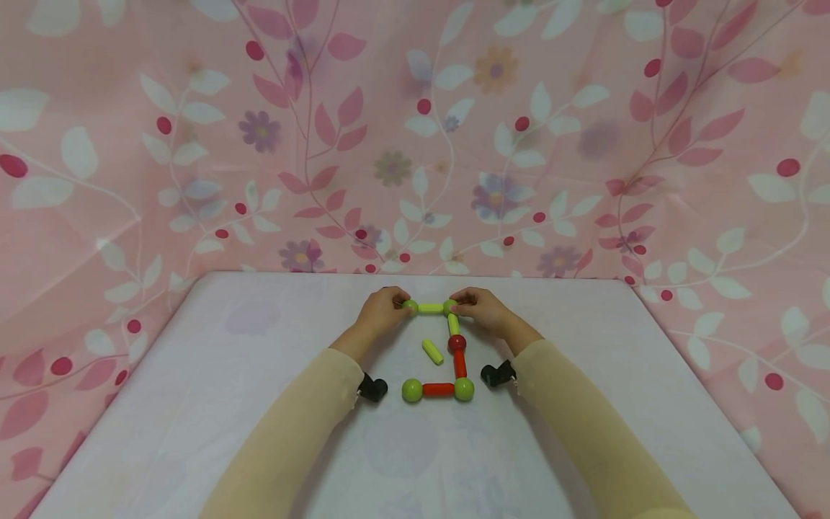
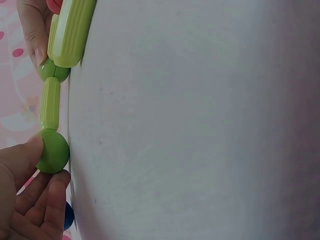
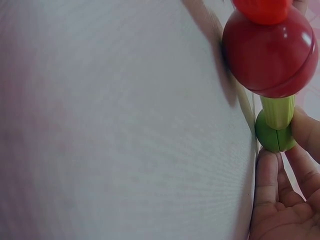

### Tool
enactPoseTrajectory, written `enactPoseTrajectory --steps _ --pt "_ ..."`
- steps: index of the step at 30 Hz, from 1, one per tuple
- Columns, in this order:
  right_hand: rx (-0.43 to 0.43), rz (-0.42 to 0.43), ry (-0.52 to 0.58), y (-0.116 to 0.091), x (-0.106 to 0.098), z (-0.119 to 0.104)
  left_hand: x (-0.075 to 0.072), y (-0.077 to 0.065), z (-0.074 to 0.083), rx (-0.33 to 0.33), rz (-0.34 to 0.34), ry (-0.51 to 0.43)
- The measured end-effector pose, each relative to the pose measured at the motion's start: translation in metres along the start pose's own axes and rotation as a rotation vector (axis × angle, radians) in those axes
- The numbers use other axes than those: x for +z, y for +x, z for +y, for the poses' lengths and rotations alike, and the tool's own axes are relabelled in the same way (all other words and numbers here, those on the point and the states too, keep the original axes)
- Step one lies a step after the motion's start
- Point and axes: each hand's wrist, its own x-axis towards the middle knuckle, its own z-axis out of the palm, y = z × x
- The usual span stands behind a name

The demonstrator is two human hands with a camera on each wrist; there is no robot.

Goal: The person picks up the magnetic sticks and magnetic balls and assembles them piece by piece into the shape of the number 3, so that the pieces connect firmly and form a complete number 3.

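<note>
My left hand (image 1: 382,312) pinches a green ball (image 2: 53,151) at the far left corner of a connected chain of toy rods and balls. A yellow-green rod (image 1: 430,308) links it to a second green ball (image 1: 450,308), which my right hand (image 1: 485,311) holds between thumb and fingers. From there another yellow-green rod (image 1: 453,325) runs to a red ball (image 3: 270,55). A red rod (image 1: 460,365) continues to the near right green ball (image 1: 463,389). One more red rod (image 1: 438,390) ends at the near left green ball (image 1: 411,391). The chain's left side is a gap.
Inside the outline lies a loose yellow-green rod (image 1: 432,352). All of it rests on a white-covered table (image 1: 194,404), with a pink floral cloth (image 1: 402,130) behind. Black wrist cameras sit below both sleeves. A blue round object (image 2: 69,216) shows behind the left fingers.
</note>
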Motion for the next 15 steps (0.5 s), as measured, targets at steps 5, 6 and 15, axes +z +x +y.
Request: enactPoseTrajectory --steps 5,6,15 --pt "-0.013 0.002 -0.008 0.0008 0.0000 0.0008 -0.0006 -0.0005 0.0010 -0.012 0.001 -0.020" --pt "-0.011 0.003 -0.008 0.0008 0.0001 0.0008 -0.0005 -0.0007 0.0010 -0.012 0.002 -0.020" --pt "-0.004 0.009 -0.015 0.0000 0.0011 0.0002 -0.0011 -0.0018 0.0013 -0.041 -0.001 -0.038"
